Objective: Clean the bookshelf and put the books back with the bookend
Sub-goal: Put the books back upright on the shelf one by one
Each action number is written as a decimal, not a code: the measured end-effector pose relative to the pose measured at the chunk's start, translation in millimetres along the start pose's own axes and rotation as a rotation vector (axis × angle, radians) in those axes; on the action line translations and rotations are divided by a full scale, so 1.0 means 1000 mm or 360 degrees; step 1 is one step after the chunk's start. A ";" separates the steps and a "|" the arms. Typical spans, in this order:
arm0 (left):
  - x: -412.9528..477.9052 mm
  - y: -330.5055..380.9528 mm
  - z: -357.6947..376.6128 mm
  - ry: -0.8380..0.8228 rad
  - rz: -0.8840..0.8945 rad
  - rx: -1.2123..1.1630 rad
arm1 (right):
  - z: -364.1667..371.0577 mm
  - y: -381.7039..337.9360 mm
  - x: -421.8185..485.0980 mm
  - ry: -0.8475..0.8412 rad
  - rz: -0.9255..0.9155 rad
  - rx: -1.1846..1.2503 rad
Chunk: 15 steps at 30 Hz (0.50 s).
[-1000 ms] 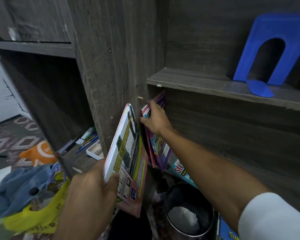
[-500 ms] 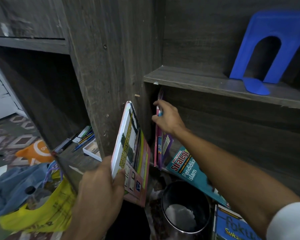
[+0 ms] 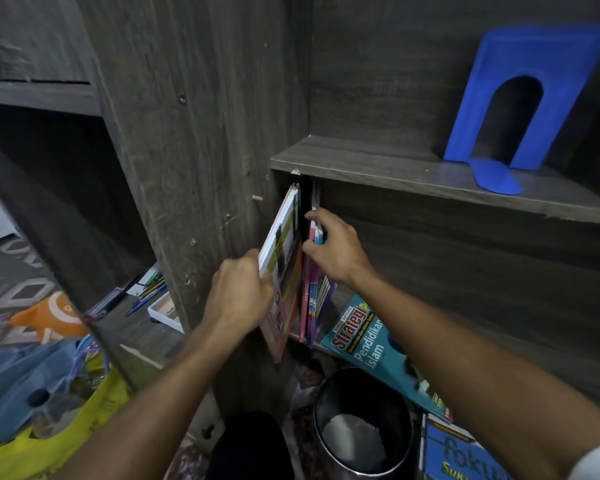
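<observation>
— Hands?
— L hand [image 3: 239, 292] grips a pink-cover book stack [image 3: 282, 258], tilted at the left wall of the lower compartment [image 3: 465, 271]. R hand [image 3: 336, 251] curls round thin upright books [image 3: 314, 296] just beside it, dark gap between.
— Bookend?
— I see the blue bookend [image 3: 478, 109] upright on the shelf [image 3: 378, 168] above, well apart from the books. Below right, a teal book [image 3: 371, 344] leans near a metal bin [image 3: 361, 393].

Dark wood bookshelf [image 3: 413, 57] with an upright divider [image 3: 194, 133]. Right of the divider, a blue bookend [image 3: 534, 53] stands on the upper board [image 3: 378, 168]; below, thin books [image 3: 315, 299] stand beside a slanting teal book [image 3: 368, 344]. Left of the divider lie pens [image 3: 149, 289] and a white tray [image 3: 163, 311].
</observation>
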<state>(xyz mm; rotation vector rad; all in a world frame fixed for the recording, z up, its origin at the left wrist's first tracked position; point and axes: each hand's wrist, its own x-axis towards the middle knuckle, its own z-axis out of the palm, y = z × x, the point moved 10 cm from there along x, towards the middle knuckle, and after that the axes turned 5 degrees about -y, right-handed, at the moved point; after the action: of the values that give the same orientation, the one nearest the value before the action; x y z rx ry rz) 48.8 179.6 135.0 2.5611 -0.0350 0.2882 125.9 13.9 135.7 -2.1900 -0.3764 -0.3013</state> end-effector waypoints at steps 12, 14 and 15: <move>0.065 -0.007 0.053 -0.0031 -0.0323 -0.0399 | 0.015 0.001 -0.004 0.0081 -0.0125 0.0094; 0.052 -0.026 0.073 -0.0089 -0.0415 -0.0421 | 0.016 0.002 -0.004 0.0068 -0.0158 0.0094; 0.049 -0.034 0.083 -0.0117 -0.0460 -0.0422 | 0.017 0.003 -0.004 0.0054 -0.0156 0.0083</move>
<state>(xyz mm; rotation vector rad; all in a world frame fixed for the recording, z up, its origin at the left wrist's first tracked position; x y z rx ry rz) 115.8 166.1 59.4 2.2740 0.2509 0.0723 124.9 25.0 122.1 -2.1168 -0.4686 -0.3776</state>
